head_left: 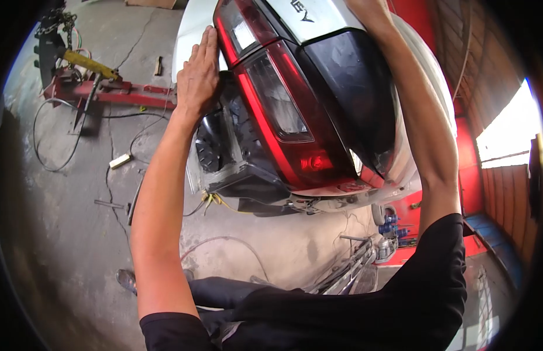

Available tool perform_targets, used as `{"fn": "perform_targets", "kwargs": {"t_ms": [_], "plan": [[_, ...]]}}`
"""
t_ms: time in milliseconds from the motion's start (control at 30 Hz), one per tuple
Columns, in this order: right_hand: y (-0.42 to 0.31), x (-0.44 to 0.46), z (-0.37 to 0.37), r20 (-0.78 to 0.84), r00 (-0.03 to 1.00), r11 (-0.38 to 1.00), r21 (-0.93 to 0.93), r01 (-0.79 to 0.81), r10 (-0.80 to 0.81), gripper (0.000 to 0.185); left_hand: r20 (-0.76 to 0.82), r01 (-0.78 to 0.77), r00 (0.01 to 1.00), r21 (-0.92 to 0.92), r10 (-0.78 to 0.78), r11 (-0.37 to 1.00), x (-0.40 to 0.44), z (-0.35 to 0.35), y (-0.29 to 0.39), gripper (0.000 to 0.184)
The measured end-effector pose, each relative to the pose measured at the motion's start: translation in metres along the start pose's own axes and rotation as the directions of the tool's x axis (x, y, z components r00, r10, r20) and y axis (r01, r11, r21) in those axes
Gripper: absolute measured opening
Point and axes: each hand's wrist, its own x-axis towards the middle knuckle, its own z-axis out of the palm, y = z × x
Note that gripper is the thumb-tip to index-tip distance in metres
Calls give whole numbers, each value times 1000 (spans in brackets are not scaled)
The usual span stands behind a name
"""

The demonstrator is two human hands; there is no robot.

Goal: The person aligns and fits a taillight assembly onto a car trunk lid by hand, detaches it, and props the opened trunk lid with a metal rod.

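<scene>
My left hand (199,77) lies with fingers stretched out along the white body panel (192,29) of a car, beside the upper edge of the red tail light (277,96). At the top edge of the view, my right hand (369,13) rests by the white tailgate (318,19) with black lettering; its fingers are cut off by the frame. Between my arms sits the tail light, its red strip bright. A dark glossy panel (350,88) adjoins the light. Below my left hand, the car's bare lower corner (230,146) shows black parts and grey metal.
A red frame tool (119,93) with a chain and a yellow bar stands on the cracked concrete floor at left. A cable loop (36,137) and a small pale block (120,161) lie near it. Metal parts (353,263) lean at lower right, near a red wall (467,167).
</scene>
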Motion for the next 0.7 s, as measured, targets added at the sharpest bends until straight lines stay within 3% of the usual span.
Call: {"fn": "perform_targets", "kwargs": {"t_ms": [167, 300, 400, 467, 567, 700], "plan": [[-3, 0, 1, 67, 997, 990, 125, -58, 50, 25, 10, 12, 1000, -15, -12, 1000, -1, 2, -3, 79], [4, 8, 2, 42, 999, 1000, 23, 1, -2, 26, 18, 20, 1000, -2, -20, 1000, 0, 2, -5, 83], [17, 13, 2, 129, 989, 996, 42, -80, 74, 26, 32, 10, 999, -8, -10, 1000, 0, 5, -6, 86], [24, 13, 7, 170, 982, 983, 176, 50, -81, 26, 58, 30, 998, -7, -29, 1000, 0, 3, -4, 84], [11, 1, -5, 139, 980, 980, 157, 119, -141, 26, 74, 42, 996, -5, -42, 999, 0, 0, -1, 81], [13, -1, 1, 88, 991, 982, 169, 81, -97, 25, 79, 39, 996, 4, -39, 999, 1, -1, -1, 77]]}}
